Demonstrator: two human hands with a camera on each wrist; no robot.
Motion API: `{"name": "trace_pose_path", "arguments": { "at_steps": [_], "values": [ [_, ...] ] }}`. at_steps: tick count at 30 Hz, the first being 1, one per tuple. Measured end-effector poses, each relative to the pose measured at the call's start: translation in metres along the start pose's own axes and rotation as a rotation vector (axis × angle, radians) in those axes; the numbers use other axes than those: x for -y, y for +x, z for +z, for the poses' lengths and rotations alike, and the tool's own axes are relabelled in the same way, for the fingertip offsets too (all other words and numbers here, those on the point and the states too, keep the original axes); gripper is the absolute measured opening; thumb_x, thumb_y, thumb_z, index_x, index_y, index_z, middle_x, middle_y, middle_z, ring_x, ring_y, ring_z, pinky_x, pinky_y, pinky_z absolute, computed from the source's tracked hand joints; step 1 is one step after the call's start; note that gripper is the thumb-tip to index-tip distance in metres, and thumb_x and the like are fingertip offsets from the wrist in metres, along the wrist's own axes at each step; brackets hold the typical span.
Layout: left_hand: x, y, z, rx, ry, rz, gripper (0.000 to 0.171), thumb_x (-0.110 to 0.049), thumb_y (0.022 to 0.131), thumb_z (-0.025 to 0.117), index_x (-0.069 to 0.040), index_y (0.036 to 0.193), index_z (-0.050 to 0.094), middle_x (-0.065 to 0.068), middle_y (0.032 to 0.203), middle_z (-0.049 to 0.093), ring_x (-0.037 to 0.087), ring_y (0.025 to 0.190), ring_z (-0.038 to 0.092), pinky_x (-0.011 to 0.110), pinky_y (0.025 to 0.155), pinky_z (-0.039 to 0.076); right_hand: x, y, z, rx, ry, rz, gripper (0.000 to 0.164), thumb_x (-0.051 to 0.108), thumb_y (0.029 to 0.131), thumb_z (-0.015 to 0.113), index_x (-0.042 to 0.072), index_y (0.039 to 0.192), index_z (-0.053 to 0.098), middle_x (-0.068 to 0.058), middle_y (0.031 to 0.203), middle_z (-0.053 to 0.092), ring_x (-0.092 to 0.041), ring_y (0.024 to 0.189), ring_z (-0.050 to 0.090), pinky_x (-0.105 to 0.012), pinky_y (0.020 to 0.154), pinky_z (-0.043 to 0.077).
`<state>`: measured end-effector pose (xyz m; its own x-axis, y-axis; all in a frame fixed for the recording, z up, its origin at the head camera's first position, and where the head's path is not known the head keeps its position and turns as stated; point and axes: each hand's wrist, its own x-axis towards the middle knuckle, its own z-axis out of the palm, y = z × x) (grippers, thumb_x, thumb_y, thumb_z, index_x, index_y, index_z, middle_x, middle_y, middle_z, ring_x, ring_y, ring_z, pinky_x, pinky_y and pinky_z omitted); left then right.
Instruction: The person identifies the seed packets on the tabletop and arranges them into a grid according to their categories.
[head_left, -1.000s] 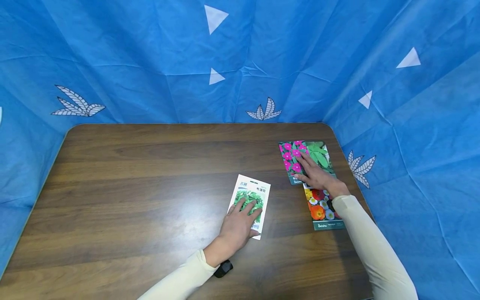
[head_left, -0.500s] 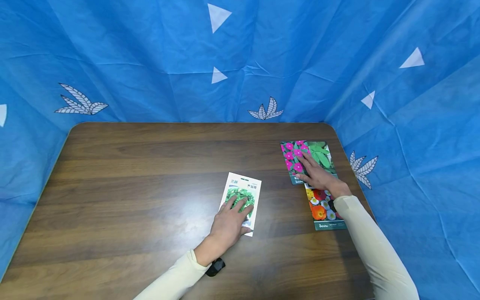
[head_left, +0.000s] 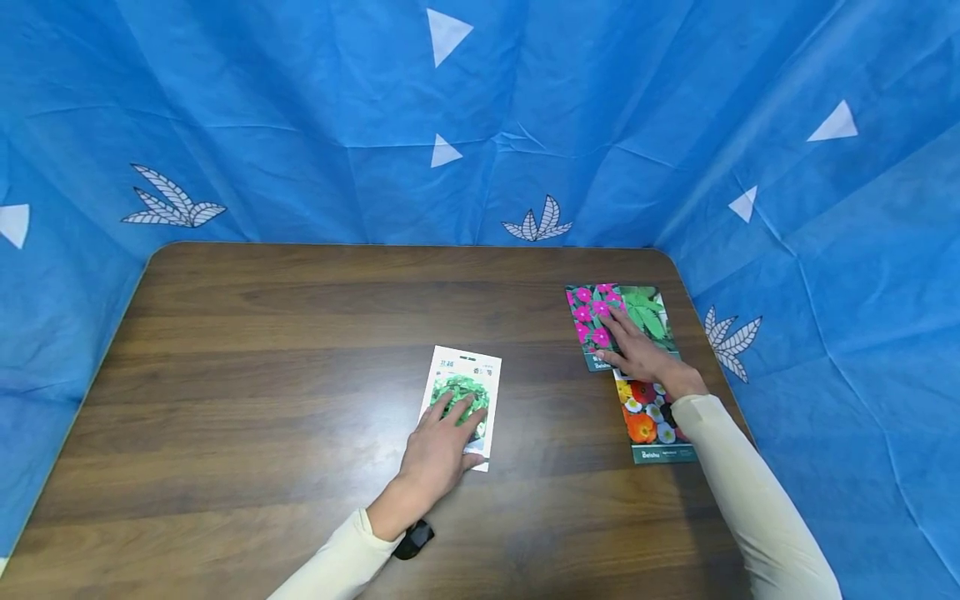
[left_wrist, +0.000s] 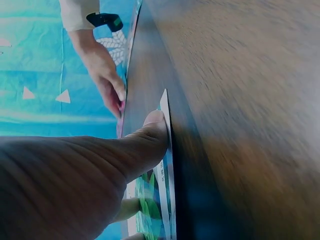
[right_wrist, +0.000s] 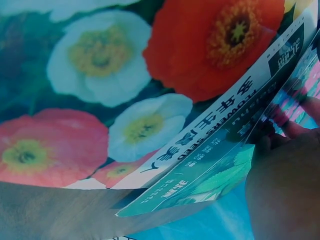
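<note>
My left hand [head_left: 435,454] lies with spread fingers on a white seed packet [head_left: 480,371] printed with green leaves, near the table's middle. In the left wrist view my thumb [left_wrist: 150,135] presses along the edge of this packet [left_wrist: 167,190]. At the right, my right hand [head_left: 641,354] rests with extended fingers on a pink-flower seed packet [head_left: 585,315] and a green-leaf seed packet [head_left: 651,315] side by side. Under its wrist lies a poppy seed packet [head_left: 643,428], which fills much of the right wrist view. The palm hides parts of the packets.
The wooden table [head_left: 262,375] has a rounded back edge. A blue cloth [head_left: 337,83] with white triangles and leaf prints hangs behind it and along both sides. The right-hand packets lie close to the table's right edge.
My left hand has slid the white seed packet to the left across the table, away from the other packets. My right hand stays in place on its packets. The head view has shifted slightly.
</note>
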<state>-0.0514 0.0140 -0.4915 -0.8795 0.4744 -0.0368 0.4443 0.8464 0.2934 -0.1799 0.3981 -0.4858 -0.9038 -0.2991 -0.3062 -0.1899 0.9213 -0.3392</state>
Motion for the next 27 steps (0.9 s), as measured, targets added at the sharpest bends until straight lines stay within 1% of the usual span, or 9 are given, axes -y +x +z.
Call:
{"name": "trace_pose_path", "arguments": {
  "at_steps": [6, 10, 15, 18, 23, 25, 27],
  "values": [
    [0.009, -0.008, -0.002, -0.016, -0.017, -0.024, 0.067, -0.051, 0.075, 0.069, -0.026, 0.135, 0.049, 0.000, 0.144, 0.044, 0.030, 0.138, 0.032, 0.049, 0.107, 0.039, -0.001, -0.001, -0.001, 0.021, -0.003, 0.015, 0.078, 0.044, 0.095, 0.049, 0.010, 0.151, 0.007, -0.015, 0.158, -0.006, -0.039, 0.144, -0.001, -0.065, 0.112, 0.015],
    [0.015, -0.012, -0.002, -0.033, -0.013, -0.039, 0.068, -0.050, 0.074, 0.070, -0.026, 0.134, 0.050, 0.001, 0.144, 0.045, 0.030, 0.138, 0.033, 0.047, 0.109, 0.037, 0.000, 0.000, -0.001, 0.031, 0.004, 0.020, 0.078, 0.046, 0.095, 0.047, 0.013, 0.152, 0.004, -0.013, 0.158, -0.007, -0.039, 0.144, -0.001, -0.065, 0.112, 0.015],
    [0.023, -0.018, -0.002, -0.070, -0.028, -0.055, 0.069, -0.050, 0.073, 0.072, -0.025, 0.133, 0.051, 0.001, 0.142, 0.047, 0.031, 0.137, 0.035, 0.045, 0.109, 0.038, 0.001, -0.001, 0.000, 0.024, 0.011, 0.013, 0.078, 0.045, 0.095, 0.048, 0.012, 0.152, 0.006, -0.013, 0.158, -0.006, -0.038, 0.145, -0.002, -0.065, 0.112, 0.015],
    [0.027, -0.022, -0.002, -0.093, -0.029, -0.064, 0.068, -0.049, 0.072, 0.073, -0.025, 0.133, 0.052, 0.001, 0.142, 0.047, 0.031, 0.136, 0.036, 0.047, 0.107, 0.039, 0.003, -0.002, 0.001, 0.019, 0.008, 0.018, 0.078, 0.044, 0.095, 0.049, 0.010, 0.151, 0.008, -0.015, 0.158, -0.005, -0.038, 0.144, -0.002, -0.065, 0.111, 0.016],
    [0.037, -0.029, -0.005, -0.096, -0.044, -0.092, 0.068, -0.047, 0.073, 0.073, -0.025, 0.134, 0.051, 0.001, 0.143, 0.046, 0.031, 0.137, 0.035, 0.049, 0.106, 0.040, 0.005, -0.001, 0.000, 0.014, 0.010, 0.018, 0.077, 0.044, 0.095, 0.049, 0.010, 0.151, 0.008, -0.014, 0.158, -0.005, -0.037, 0.145, -0.001, -0.063, 0.112, 0.017],
    [0.040, -0.032, -0.007, -0.090, -0.049, -0.109, 0.068, -0.048, 0.074, 0.073, -0.027, 0.134, 0.051, 0.000, 0.144, 0.045, 0.030, 0.137, 0.034, 0.048, 0.101, 0.045, 0.005, -0.001, -0.001, 0.014, 0.006, 0.010, 0.077, 0.043, 0.096, 0.049, 0.008, 0.151, 0.009, -0.015, 0.158, -0.005, -0.039, 0.144, 0.000, -0.064, 0.112, 0.017],
    [0.043, -0.034, -0.009, -0.086, -0.053, -0.126, 0.067, -0.048, 0.074, 0.072, -0.028, 0.134, 0.050, -0.002, 0.145, 0.044, 0.028, 0.137, 0.033, 0.049, 0.090, 0.052, 0.005, -0.001, -0.001, 0.013, 0.004, 0.010, 0.077, 0.042, 0.096, 0.049, 0.008, 0.151, 0.009, -0.015, 0.158, -0.005, -0.039, 0.144, 0.000, -0.064, 0.112, 0.016]
  ]
}}
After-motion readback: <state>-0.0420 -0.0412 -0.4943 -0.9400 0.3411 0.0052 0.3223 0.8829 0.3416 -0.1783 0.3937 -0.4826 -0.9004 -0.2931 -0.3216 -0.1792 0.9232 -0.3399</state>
